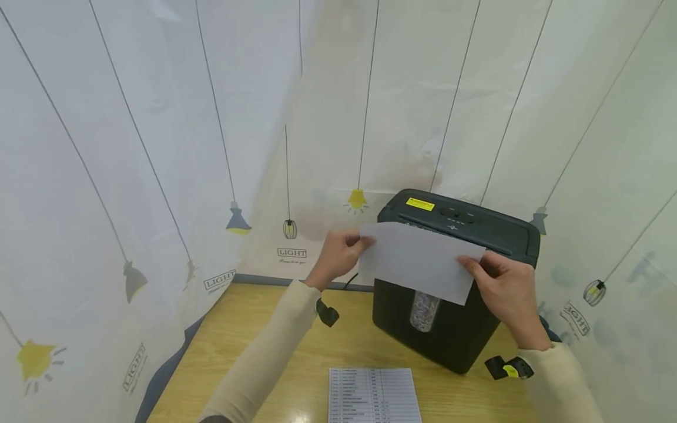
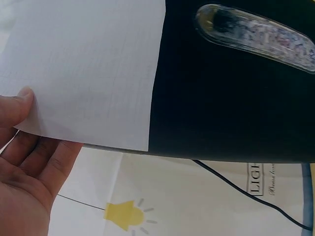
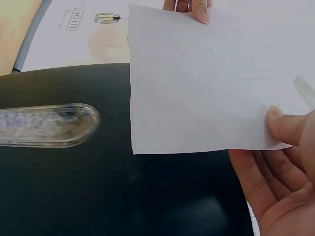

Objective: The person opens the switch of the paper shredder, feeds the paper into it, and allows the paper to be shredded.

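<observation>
Both hands hold one white sheet of paper (image 1: 420,258) in front of the black paper shredder (image 1: 439,329), near its top slot. My left hand (image 1: 340,254) pinches the sheet's left edge, thumb on the near face. At the right edge, my right hand (image 1: 505,285) pinches it the same way. The left wrist view shows the left thumb on the paper (image 2: 88,73) with the fingers behind it. In the right wrist view the right hand (image 3: 280,167) grips a side of the paper (image 3: 197,88). Whether the sheet's upper edge is inside the slot is hard to tell.
A stack of printed sheets (image 1: 374,395) lies on the wooden table (image 1: 264,329) near the front edge. Paper shreds show through the shredder's clear window (image 1: 425,311). A dark cord (image 2: 236,184) runs behind the shredder. Lamp-patterned sheeting (image 1: 328,117) encloses the table.
</observation>
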